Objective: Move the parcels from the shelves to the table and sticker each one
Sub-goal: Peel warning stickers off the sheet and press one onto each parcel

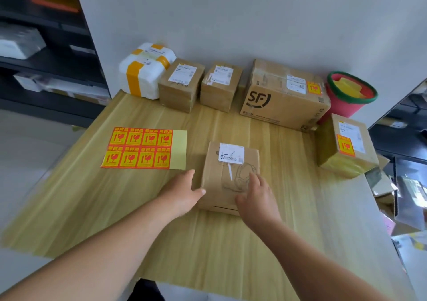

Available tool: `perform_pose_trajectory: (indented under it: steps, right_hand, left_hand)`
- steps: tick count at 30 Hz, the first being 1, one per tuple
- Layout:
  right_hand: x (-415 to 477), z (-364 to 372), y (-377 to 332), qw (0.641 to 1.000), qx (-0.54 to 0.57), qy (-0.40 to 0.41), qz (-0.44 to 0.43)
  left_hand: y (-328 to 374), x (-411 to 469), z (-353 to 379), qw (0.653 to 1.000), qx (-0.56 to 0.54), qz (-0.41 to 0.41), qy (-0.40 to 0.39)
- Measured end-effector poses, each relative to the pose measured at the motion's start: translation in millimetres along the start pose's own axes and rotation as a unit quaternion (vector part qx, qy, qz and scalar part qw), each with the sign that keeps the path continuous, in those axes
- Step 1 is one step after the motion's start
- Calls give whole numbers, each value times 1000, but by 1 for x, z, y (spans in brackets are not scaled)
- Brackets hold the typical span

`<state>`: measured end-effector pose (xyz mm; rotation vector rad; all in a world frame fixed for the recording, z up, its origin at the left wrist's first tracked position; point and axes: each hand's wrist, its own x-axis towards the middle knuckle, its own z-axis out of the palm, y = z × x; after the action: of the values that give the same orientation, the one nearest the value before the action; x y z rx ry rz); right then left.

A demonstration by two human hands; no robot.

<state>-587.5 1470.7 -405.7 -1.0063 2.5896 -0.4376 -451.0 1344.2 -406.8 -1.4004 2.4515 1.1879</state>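
A small brown parcel (227,173) with a white label and a headphone drawing lies in the middle of the wooden table (231,243). My left hand (182,193) rests against its left near corner, fingers apart. My right hand (255,196) lies on its near right top, fingers spread. A sheet of red and yellow fragile stickers (138,148) lies to the left of the parcel. At the right, a brown box (346,148) and the large SF box (286,92) each carry a fragile sticker.
Along the wall stand a white foam parcel with yellow tape (145,69) and two small brown boxes (181,84) (220,85). A red bucket with a green rim (349,94) stands at the back right. Dark shelves with parcels (46,64) stand on the left; clutter lies at the right.
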Motion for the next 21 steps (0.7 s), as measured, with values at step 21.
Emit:
perform_pose_trajectory:
  steps: [21]
  right_hand:
    - [165, 90, -185, 998, -4, -57, -23]
  left_hand:
    - [-103, 176, -142, 975, 200, 94, 0]
